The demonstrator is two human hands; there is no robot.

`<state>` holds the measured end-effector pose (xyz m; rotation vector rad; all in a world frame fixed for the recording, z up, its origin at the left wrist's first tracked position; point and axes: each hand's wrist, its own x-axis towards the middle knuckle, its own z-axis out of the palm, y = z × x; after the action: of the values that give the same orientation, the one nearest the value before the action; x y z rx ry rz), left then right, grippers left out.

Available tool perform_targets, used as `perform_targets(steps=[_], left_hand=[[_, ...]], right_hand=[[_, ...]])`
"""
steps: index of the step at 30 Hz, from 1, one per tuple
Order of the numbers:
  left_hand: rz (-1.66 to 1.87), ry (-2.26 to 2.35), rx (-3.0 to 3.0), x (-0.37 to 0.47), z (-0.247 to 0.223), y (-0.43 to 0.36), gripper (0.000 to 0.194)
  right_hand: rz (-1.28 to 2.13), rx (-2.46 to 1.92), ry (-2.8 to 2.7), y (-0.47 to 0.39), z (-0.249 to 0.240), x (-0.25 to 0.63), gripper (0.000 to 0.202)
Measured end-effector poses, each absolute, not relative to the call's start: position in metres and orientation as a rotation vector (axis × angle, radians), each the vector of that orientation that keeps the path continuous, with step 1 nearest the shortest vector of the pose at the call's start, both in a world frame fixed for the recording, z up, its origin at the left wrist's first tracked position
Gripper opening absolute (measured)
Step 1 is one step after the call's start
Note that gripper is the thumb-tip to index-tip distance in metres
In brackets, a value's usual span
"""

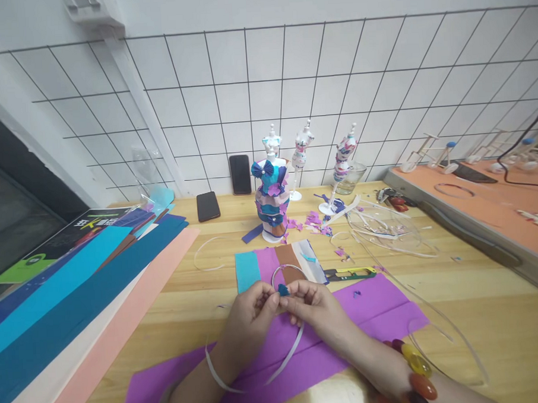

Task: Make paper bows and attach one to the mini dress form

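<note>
Between the fingertips of both hands is a small dark teal piece of gathered paper point(283, 290). My left hand point(251, 316) pinches it from the left, thumb against fingers. From the other side my right hand point(319, 307) pinches it, fingers curled. A narrow whitish strip point(291, 358) curves below the hands, and a thin loop arches just above them. Under both hands lies a sheet of purple paper point(371, 307). Beyond the fingers is a stack of striped coloured papers point(267, 266), with yellow-and-green thread snips point(351, 274) at its right.
Small mannequins stand near the tiled wall, the front mannequin point(272, 195) dressed in paper with a blue bow. Coloured paper sheets point(99, 292) cover the left side. Two phones point(208, 206), purple scraps point(313, 218), a glass point(353, 179), tangled strips point(388, 223) and an orange-topped board point(483, 201) lie around.
</note>
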<state>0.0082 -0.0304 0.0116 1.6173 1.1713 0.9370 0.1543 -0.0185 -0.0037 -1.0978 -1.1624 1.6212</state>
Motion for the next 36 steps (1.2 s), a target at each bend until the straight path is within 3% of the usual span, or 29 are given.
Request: perform_targets(steps=[16, 36], left_hand=[[0.910, 1.305, 1.765, 0.005, 0.012, -0.028, 0.022], [0.934, 1.134, 1.342, 0.004, 0.011, -0.021, 0.023]], right_hand=[[1.659, -1.087, -1.016, -0.017, 0.000, 0.157, 0.032], [1.663, -1.043, -1.176, -0.019, 0.003, 0.157, 0.032]])
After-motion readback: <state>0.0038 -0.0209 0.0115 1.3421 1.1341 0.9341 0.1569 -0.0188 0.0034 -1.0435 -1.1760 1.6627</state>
